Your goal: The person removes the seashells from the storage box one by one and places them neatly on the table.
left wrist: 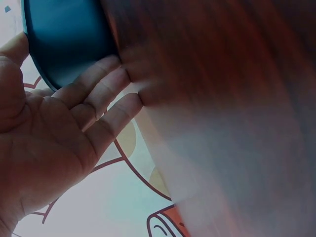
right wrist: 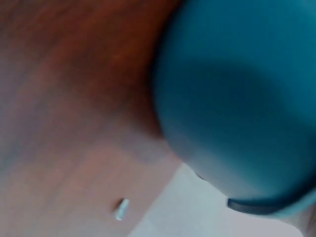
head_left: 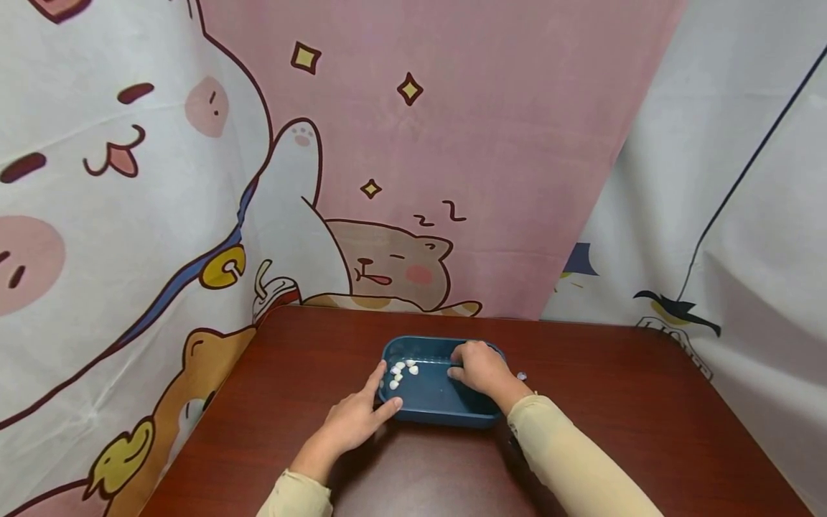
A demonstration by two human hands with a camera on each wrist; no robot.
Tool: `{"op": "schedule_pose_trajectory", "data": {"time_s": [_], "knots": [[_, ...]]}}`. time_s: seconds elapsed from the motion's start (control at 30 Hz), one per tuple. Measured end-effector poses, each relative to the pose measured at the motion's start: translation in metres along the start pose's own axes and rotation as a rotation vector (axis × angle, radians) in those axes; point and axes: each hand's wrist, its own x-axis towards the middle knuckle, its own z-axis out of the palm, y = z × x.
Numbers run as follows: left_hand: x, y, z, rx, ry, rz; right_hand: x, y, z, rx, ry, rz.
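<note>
A dark blue rectangular tray [head_left: 446, 416] stands on the table with several small white pieces [head_left: 397, 376], shell-like in look, at its left end inside. My left hand [head_left: 352, 420] is at that end, thumb by the near corner and fingers reaching along the left side. In the left wrist view its fingers [left wrist: 101, 89] extend beside the tray wall [left wrist: 69, 44]. My right hand [head_left: 481, 368] reaches over the right part of the tray, thumb and index finger apart above its floor, with nothing visible between them. Its other fingers are hidden in the head view.
One small pale piece [head_left: 522, 375] lies on the table just right of the tray, also showing as a small light piece [right wrist: 122, 209] in the right wrist view. The reddish-brown table [head_left: 310, 345] ends at a printed cloth backdrop [head_left: 504, 179] behind and on both sides.
</note>
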Motion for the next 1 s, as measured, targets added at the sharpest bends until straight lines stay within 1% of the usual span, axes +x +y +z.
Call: {"op": "schedule_pose_trajectory", "data": {"time_s": [0.1,0.23,0.37,0.5,0.57,0.7,0.83,0.93,0.97,1.0], "knots": [[-0.001,0.0,-0.001,-0.005,-0.002,0.001,-0.003,-0.005,-0.01,0.016,0.017,-0.026],[-0.002,-0.001,-0.001,-0.007,-0.005,0.0,-0.008,-0.015,-0.028,0.114,0.045,-0.078],[-0.003,-0.001,-0.002,-0.011,-0.005,0.001,-0.009,-0.024,-0.048,0.214,0.112,-0.154],[-0.002,0.0,-0.002,-0.017,-0.005,0.003,-0.005,-0.032,-0.061,0.257,0.163,-0.192],[-0.002,0.0,-0.002,-0.015,-0.004,0.001,-0.002,-0.033,-0.064,0.269,0.173,-0.196],[-0.002,0.001,-0.001,-0.006,-0.007,0.005,0.006,-0.031,-0.064,0.273,0.166,-0.191],[-0.003,0.002,-0.001,-0.021,-0.016,0.0,0.012,-0.027,-0.058,0.279,0.138,-0.162],[-0.003,0.001,-0.001,-0.04,-0.011,-0.004,0.015,-0.024,-0.053,0.286,0.111,-0.134],[-0.001,-0.003,0.002,-0.017,-0.004,0.009,0.015,-0.024,-0.051,0.286,0.102,-0.124],[-0.001,-0.004,0.002,-0.021,-0.001,0.008,0.015,-0.023,-0.05,0.289,0.094,-0.115]]}}
